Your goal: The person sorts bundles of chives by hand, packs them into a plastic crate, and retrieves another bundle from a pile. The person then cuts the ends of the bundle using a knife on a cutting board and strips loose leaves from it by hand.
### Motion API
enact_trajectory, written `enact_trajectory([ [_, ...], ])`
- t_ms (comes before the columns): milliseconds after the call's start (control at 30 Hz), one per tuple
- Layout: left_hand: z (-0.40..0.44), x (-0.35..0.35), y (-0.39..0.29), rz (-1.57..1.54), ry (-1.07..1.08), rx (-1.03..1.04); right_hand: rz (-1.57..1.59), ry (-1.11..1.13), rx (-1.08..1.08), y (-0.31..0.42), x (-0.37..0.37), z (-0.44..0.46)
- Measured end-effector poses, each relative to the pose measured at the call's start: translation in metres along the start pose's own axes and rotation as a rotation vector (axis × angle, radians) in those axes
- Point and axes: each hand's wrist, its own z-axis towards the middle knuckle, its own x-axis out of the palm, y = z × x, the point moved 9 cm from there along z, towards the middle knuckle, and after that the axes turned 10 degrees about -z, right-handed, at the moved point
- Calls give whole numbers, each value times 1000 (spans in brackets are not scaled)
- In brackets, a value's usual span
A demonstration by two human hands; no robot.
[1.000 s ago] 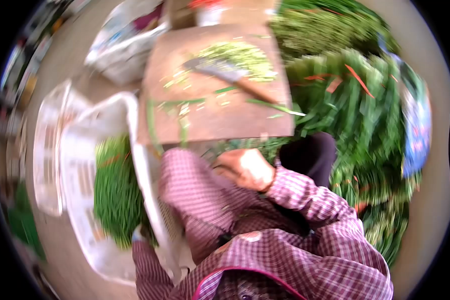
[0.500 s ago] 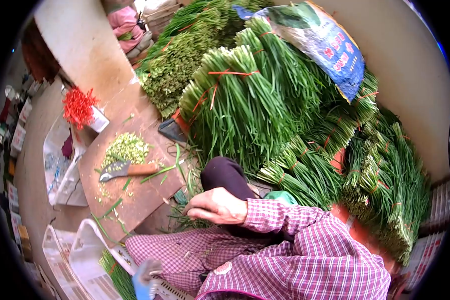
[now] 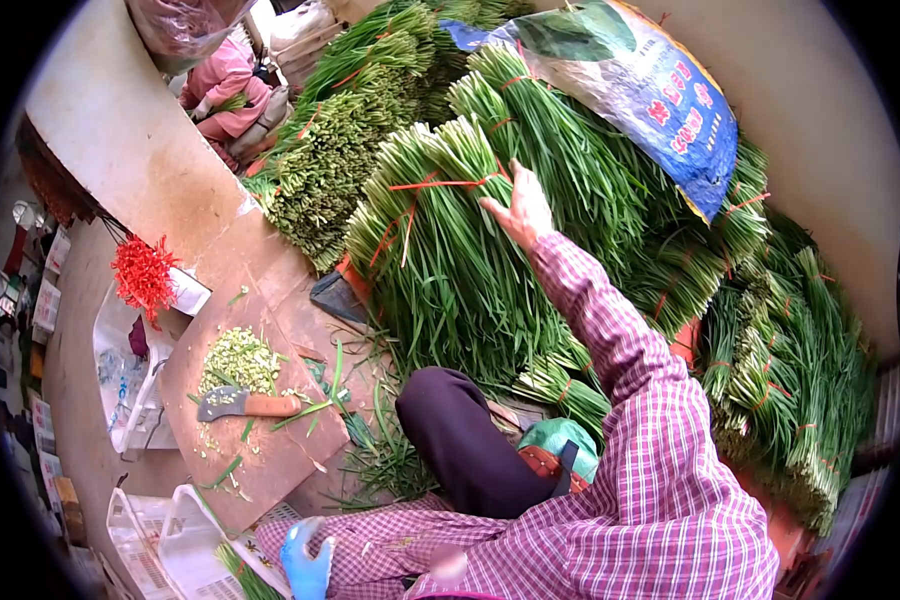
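i have the right hand [image 3: 520, 210] spread at the bundle [image 3: 455, 255], right of the board [image 3: 285, 470]; the left hand [image 3: 308, 555], fingers parted, hangs just this side of the board. i'd judge it best to grip near the tie [image 3: 440, 184], bending no leaves.

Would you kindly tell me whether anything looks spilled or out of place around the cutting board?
Yes: loose green leaves lie strewn beside the cutting board, looking spilled compared with the tied bundles nearby.
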Motion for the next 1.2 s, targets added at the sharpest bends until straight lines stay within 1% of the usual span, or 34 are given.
enact_trajectory([
  [33, 5, -5, -12, 22, -37, 59, -48, 41, 45, -7, 17, 17],
  [67, 7, -4, -5, 44, -3, 4, -79, 100, 95, -15, 34, 29],
  [133, 14, -11, -6, 38, -21, -19, -122, 226, 176, -27, 65, 48],
  [200, 22, -17, 3, 19, -20, -76, -105, 280, 175, -28, 85, 56],
  [233, 28, -20, 8, 19, -19, -86, -181, 313, 206, -30, 92, 56],
  [267, 32, -20, 20, -97, -2, -181, -258, 347, 236, -32, 97, 53],
  [300, 36, -21, 33, -212, 17, -273, -242, 288, 221, -32, 94, 51],
  [367, 53, -22, 44, -222, 17, -252, -177, 281, 220, -34, 90, 49],
  [433, 73, -40, 9, -27, -143, 35, -35, 236, 182, -47, 91, 55],
  [467, 76, -42, 4, -30, -149, 33, 119, 258, 167, -52, 86, 56],
  [500, 78, -42, 4, -109, -138, -17, 274, 278, 153, -54, 84, 56],
  [533, 78, -41, 3, -186, -125, -65, 381, 405, 214, -35, 56, 48],
  [567, 74, -38, 4, -262, -109, -115, 345, 275, 100, -31, 40, 49],
  [600, 65, -33, 29, -419, -123, -161, 525, 354, 70, -14, 26, 42],
  [633, 61, -32, 22, -413, -125, -160, 708, 427, 39, 10, 3, 38],
  [667, 59, -36, 14, -543, -163, -148, 869, 477, -69, 32, -14, 36],
  [700, 59, -40, 4, -670, -200, -133, 823, 512, -168, 53, -35, 34],
  [733, 63, -43, -15, -716, -171, -170, 924, 587, -146, 64, -41, 29],
  [767, 73, -51, -16, -580, -129, -3, 1028, 669, -130, 78, -45, 22],
  [833, 94, -60, -71, -641, -177, 137, 1198, 671, -236, 123, -75, 10],
  [867, 106, -61, -99, -671, -133, 225, 1302, 798, -279, 149, -80, -2],
  [900, 119, -62, -121, -713, -102, 349, 1359, 826, -271, 168, -84, -11],
  [933, 125, -58, -157, -719, -88, 381, 1386, 912, -313, 191, -87, -18],
  [967, 128, -53, -186, -783, -48, 453, 1416, 1001, -352, 215, -90, -29],
  [1000, 133, -45, -212, -849, 27, 483, 1520, 1052, -321, 239, -99, -42],
  [1033, 140, -40, -221, -1030, 58, 530, 1622, 1104, -289, 260, -108, -53],
  [1067, 146, -41, -200, -1156, 6, 529, 1607, 1166, -277, 279, -111, -61],
  [1100, 147, -46, -197, -1208, -62, 517, 1620, 1187, -318, 302, -105, -67],
  [1133, 147, -51, -194, -1257, -131, 507, 1543, 1127, -387, 321, -108, -70],
  [1167, 144, -60, -188, -1198, -254, 413, 1464, 1061, -454, 337, -113, -74],
  [1200, 138, -54, -202, -1402, -257, 280, 1325, 963, -577, 349, -124, -79],
])
